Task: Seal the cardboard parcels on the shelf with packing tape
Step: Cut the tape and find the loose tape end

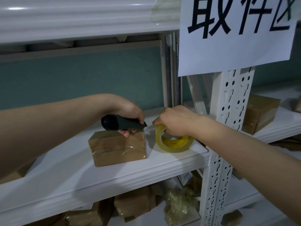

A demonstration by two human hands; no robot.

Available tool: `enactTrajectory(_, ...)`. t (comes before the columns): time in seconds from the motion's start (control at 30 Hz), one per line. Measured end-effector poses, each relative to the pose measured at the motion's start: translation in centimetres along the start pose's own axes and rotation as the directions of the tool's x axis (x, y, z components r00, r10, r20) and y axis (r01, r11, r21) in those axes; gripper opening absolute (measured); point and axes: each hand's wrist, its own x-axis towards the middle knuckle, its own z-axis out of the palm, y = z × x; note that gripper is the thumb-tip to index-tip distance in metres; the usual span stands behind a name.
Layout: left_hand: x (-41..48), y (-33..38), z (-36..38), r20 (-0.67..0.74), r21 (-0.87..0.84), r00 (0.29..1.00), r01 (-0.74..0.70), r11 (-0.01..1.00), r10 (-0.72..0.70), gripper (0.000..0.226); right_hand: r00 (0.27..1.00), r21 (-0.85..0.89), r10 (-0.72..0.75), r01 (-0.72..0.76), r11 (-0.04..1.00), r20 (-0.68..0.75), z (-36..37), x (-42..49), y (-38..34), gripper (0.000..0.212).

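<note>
A small brown cardboard parcel (118,147) wrapped in clear tape sits on the white middle shelf (81,176). Just above its top, my left hand (128,113) grips a dark green utility knife (122,123), its tip pointing right toward the tape. To the right of the parcel, a roll of clear yellowish packing tape (172,142) stands tilted on the shelf. My right hand (175,119) holds the roll from above, fingers curled through its core.
A white perforated shelf upright (228,115) stands right of the roll, with a large paper sign (234,35) taped above. More taped parcels (259,111) sit on the right shelf. The lower shelf holds brown parcels (132,204) and crumpled tape (180,206).
</note>
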Motion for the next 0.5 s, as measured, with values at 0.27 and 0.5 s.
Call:
enactTrajectory(0.27, 0.1, -0.3, -0.2, 0.019, 0.078, 1.000, -0.010, 0.997, 0.009, 0.031, 1.000, -0.014, -0.009, 0.009, 1.000, -0.011, -0.3, 1.0, 0.4, 0.049)
enactTrajectory(0.5, 0.1, -1.0, -0.6, 0.138, 0.091, 0.990, 0.030, 0.995, -0.043, 0.034, 1.000, -0.038, -0.003, 0.003, 0.999, 0.002, -0.3, 1.2, 0.6, 0.047)
